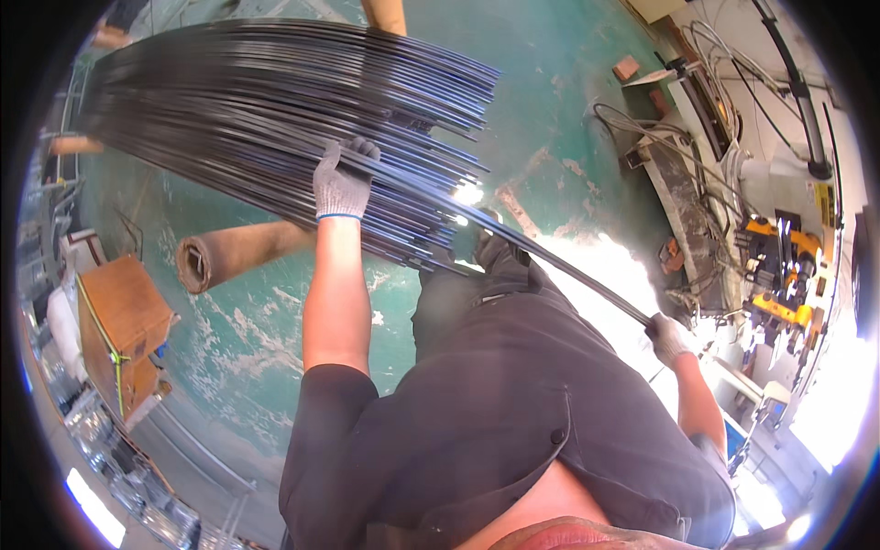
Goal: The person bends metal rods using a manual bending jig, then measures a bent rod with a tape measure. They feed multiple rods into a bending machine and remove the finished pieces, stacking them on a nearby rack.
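A wide stack of long, thin dark metal bars (266,115) spreads across the upper left, with uneven ends toward the middle. My left hand (342,186), in a grey knit glove with a blue cuff, is closed on a few long dark bars (573,272) just above the stack. These bars slant down to the right, in front of my body. Their near right end is in my gloved right hand (673,341), whose fingers are wrapped round it. How many bars I hold cannot be made out.
Under the stack lies a brown hollow roll (247,254); another brown roll (385,15) shows beyond it. A brown box (126,307) stands at left. On the right are a metal frame with loose cables (678,192) and yellow-orange equipment (779,312). The green floor (247,339) is worn.
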A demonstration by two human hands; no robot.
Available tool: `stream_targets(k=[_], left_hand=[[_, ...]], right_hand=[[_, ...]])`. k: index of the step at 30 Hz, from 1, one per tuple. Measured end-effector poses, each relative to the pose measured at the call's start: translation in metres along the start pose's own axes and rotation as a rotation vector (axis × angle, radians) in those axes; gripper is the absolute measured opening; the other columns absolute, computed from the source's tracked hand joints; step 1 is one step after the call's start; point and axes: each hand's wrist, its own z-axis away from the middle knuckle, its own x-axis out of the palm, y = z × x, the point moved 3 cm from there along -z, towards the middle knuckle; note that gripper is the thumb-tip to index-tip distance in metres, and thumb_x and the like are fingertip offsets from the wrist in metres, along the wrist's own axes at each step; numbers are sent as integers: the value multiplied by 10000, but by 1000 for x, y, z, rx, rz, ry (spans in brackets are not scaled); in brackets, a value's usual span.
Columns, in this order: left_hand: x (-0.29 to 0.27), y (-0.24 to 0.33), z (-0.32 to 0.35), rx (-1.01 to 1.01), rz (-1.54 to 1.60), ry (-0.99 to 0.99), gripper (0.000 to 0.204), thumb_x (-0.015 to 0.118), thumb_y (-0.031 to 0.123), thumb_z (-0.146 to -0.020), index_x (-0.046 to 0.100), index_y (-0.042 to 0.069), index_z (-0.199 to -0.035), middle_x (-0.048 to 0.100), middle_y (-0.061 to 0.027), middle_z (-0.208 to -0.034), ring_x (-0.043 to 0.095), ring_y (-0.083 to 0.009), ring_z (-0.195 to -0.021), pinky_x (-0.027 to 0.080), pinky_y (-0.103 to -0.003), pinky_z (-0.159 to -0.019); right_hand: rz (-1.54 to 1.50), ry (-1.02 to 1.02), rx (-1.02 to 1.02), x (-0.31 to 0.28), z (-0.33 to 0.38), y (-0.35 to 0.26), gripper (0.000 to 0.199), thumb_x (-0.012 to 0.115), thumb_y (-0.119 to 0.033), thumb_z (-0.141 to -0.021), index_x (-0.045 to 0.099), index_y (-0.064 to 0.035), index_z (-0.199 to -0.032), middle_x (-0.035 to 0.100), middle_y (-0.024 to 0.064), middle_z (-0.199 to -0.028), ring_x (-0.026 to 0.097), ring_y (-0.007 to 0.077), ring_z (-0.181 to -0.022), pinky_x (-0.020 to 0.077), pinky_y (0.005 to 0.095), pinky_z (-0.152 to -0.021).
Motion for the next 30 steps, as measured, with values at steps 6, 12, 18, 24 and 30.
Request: stream_targets(k=[6, 12, 18, 24, 30], left_hand=[[58, -102, 63, -90, -117, 437, 131, 588, 59, -1050, 594, -65, -1094, 640, -168, -1023, 661, -327, -982, 608, -496, -928], [92, -204, 130, -245, -303, 242, 141, 533, 54, -1083, 612, -61, -1102, 633, -149, -1048, 644, -286, -1012, 555, -478, -1004], [170, -276, 152, -244, -314, 92, 156, 613, 123, -999, 677, 0, -1071, 698, -154, -1037, 636, -314, -1019, 477, -512, -1058], [275, -386, 163, -229, -405, -302, 173, 632, 97, -1032, 628, 28, -1191, 713, -113, -1069, 674, -268, -1043, 498, -491, -1120], [342, -588, 198, -518, -470, -458, 238, 675, 101, -1014, 641, 22, -1236, 716, -134, -1093, 670, -345, -1132, 441, -573, -1204]], right_hand=[[-80, 127, 129, 64, -30, -42, 202, 782, -269, -916, 706, -82, -922, 747, 177, -895, 725, 407, -832, 560, 502, -801], [51, 354, 162, 108, -17, 75, 108, 742, -202, -873, 689, -114, -906, 723, 157, -857, 715, 389, -859, 554, 516, -785], [-11, 515, 465, 152, 80, 335, 80, 685, -125, -923, 638, -63, -944, 677, 223, -901, 651, 447, -956, 507, 549, -860], [-827, 1039, 1224, 126, 145, 423, 314, 648, -54, -906, 676, 70, -1193, 731, 275, -1149, 716, 428, -1086, 580, 418, -948], [-2793, 838, -713, 36, 60, 264, 705, 636, -9, -748, 490, 71, -1434, 612, 223, -1366, 531, 444, -1381, 331, 664, -1248]])
